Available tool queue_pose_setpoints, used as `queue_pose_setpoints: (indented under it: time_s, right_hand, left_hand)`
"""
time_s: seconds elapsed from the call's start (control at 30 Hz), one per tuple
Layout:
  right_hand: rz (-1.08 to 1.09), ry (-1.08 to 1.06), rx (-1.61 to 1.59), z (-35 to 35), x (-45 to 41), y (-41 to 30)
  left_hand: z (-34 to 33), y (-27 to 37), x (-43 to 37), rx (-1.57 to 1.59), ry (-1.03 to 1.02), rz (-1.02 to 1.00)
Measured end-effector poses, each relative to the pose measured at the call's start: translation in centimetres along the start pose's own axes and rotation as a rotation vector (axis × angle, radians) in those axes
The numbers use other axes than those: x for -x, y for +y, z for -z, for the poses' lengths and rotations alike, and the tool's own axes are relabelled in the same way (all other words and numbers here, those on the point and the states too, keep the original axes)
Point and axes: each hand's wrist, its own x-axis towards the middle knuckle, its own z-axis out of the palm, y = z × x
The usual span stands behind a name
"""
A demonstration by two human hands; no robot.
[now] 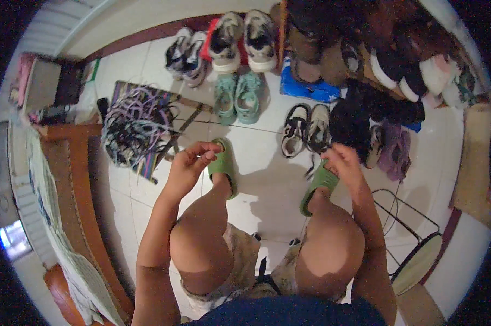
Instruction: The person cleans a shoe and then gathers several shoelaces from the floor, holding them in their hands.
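Observation:
My left hand [190, 165] is raised over the floor beside the left green clog [222, 167], its fingers curled and thumb close to the index finger; no object shows in it. My right hand [343, 163], blurred, has bent fingers above the right green clog [325, 179]. A thin dark lace [310, 169] hangs close to its fingertips; whether they grip it is unclear. Just beyond that hand stands a pair of black and cream sneakers [295, 128]. Left of my left hand, a tangled heap of lilac, grey and black laces or strips [137, 122] covers a striped-fabric folding stool [147, 165].
Mint-green shoes [248, 100], large beige sneakers [261, 42] and grey sneakers [194, 61] stand ahead. A shoe rack, a blue box [306, 87] and purple shoes [394, 153] are at the right. A wooden furniture edge [82, 171] runs left; a wire-framed round object [418, 265] stands low right.

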Motion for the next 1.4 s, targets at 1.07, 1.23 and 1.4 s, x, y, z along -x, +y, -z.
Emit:
queue_pose_setpoints:
  time_s: [1.07,1.23,1.4]
  right_hand:
    - [0.59,-0.509,0.555,-28.5,21.5,-19.5]
    - [0.316,-0.505,0.47,-27.9,17.5,-19.3]
    - [0.302,-0.525,0.561,-30.1,9.8,-19.7]
  left_hand:
    - [1.5,-4.7,31.5,0.799,0.141,-0.211]
    - [7.1,-4.0,28.5,1.122,0.183,-0.267]
    - [13.9,-4.8,23.6,1.493,0.265,-0.208]
